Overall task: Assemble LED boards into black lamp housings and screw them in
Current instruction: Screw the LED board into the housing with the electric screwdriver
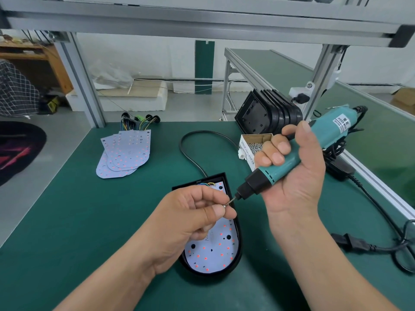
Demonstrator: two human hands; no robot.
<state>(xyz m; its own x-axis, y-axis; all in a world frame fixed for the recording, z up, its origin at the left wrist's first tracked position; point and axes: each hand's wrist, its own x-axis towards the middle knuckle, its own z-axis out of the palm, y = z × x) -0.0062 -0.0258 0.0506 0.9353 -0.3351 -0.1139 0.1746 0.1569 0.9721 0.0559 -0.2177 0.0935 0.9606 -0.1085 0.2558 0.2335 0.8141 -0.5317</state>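
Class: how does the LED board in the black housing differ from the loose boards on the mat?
The housed board lies alone inside the black housing, partly hidden by the left hand; the loose boards overlap in a fanned pile on the green mat, uncovered. Both are white, round-ended, dotted red.

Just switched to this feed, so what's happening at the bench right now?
The right hand grips a teal electric screwdriver, its bit at a small screw pinched by the left hand. Beneath them an LED board lies in a black lamp housing on the green bench. That screw is not in the board yet.
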